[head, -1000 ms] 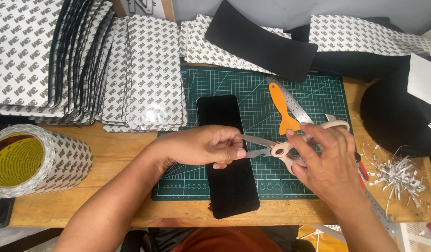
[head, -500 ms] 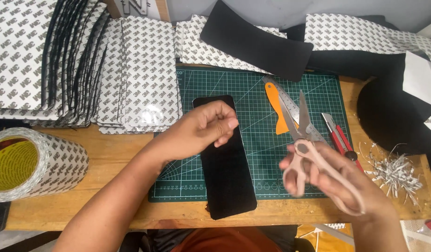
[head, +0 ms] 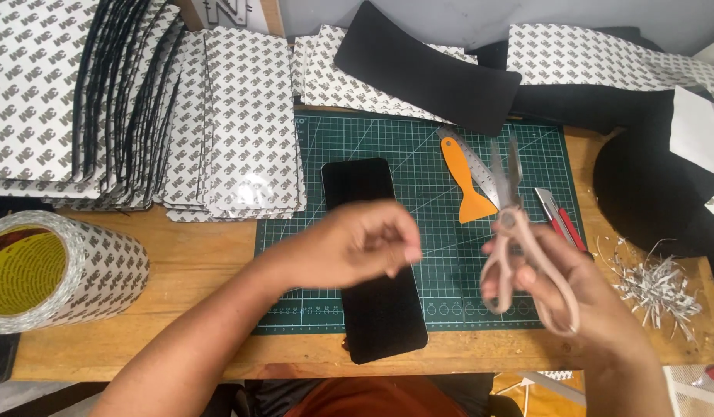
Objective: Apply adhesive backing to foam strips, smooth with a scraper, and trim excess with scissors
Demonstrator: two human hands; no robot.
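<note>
A long black strip with rounded corners [head: 358,184] lies lengthwise on the green cutting mat [head: 419,147]. My left hand [head: 357,247] hovers over the strip's middle with its fingers curled together; it is blurred, and I see nothing in it. My right hand [head: 585,305] is to the right over the mat's edge. It grips pale pink-handled scissors [head: 511,232], whose blades are almost shut and point away from me.
An orange scraper [head: 465,185], a metal ruler [head: 474,161] and a red utility knife [head: 559,218] lie on the mat's right side. Stacks of patterned-backed sheets [head: 141,116] fill the left. A big tape roll [head: 56,270] sits near left. Black sheets [head: 426,66] lie behind, paper shreds [head: 658,286] at right.
My right hand has pulled the scissors away from the strip to the right and turned the blades upward. My left hand has lifted off the strip's edge and curled its fingers.
</note>
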